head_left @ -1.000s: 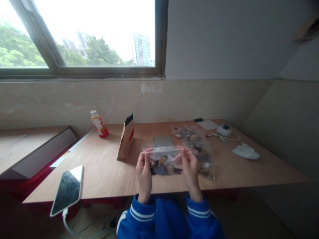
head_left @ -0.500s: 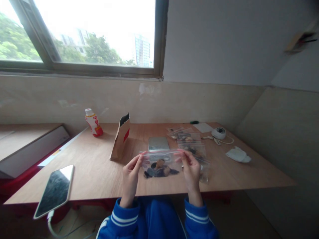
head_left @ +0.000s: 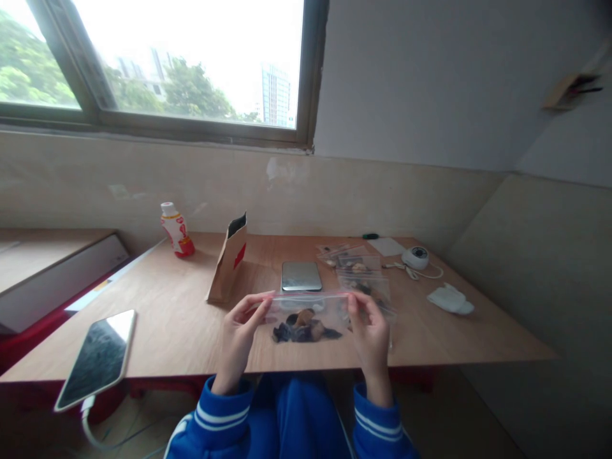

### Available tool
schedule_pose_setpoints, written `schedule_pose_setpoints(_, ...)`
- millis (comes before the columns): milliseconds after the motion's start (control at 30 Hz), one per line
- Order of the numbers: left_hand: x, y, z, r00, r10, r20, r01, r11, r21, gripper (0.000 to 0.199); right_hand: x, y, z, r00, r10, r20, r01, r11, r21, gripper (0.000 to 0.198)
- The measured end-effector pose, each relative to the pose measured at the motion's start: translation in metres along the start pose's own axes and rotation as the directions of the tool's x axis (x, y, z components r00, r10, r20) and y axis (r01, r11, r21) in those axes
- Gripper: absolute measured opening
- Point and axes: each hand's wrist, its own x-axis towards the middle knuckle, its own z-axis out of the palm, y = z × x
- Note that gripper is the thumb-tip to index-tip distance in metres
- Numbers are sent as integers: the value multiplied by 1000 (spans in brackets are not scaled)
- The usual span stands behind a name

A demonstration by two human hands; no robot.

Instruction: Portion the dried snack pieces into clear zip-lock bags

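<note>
A clear zip bag (head_left: 282, 310) with dark and brown dried pieces, perhaps wood ear mushroom (head_left: 303, 328), is stretched level between my hands over the table's near part. My left hand (head_left: 243, 331) pinches its top left corner between thumb and fingers. At the top right corner, my right hand (head_left: 370, 328) pinches the bag the same way. Just beyond the bag lies a small flat scale (head_left: 301, 276) with a silver top. More filled zip bags (head_left: 366, 287) overlap on the table to the right, partly hidden behind my right hand.
Left of the scale stands an open brown paper bag (head_left: 228, 264), with a red and white bottle (head_left: 176, 231) farther back. A phone (head_left: 98, 360) on a cable overhangs the front left edge. On the right are a white camera (head_left: 415, 257) with its cord and a crumpled white item (head_left: 451, 299).
My hands have moved slightly apart, the left one outward, and the bag's top edge looks tauter. The view has shifted a little; the scale shows more fully above the bag.
</note>
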Motion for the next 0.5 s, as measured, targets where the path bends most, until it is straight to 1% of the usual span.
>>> schedule_pose_setpoints(100, -1, 3, -3, 1000, 27, 12, -27, 1000, 14, 30, -1, -2, -2, 1000, 5, 12, -5, 999, 41, 29)
schedule_pose_setpoints(267, -4, 2, -5, 997, 72, -22, -72, 997, 21, 26, -2, -5, -3, 1000, 21, 13, -22, 994, 106, 27)
schedule_pose_setpoints(367, -7, 0, -2, 991, 122, -52, -122, 992, 13, 23, -2, -8, -1, 999, 50, -10, -48, 982, 182, 29)
schedule_pose_setpoints(433, -9, 0, 3, 989, 129, -72, -129, 992, 15, 22, -1, -9, 1, 996, 87, 8, -86, 965, 248, 32)
schedule_pose_setpoints(500, -10, -1, 6, 988, 123, -93, -122, 992, 21, 23, 0, -9, 3, 992, 116, 54, -127, 945, 300, 35)
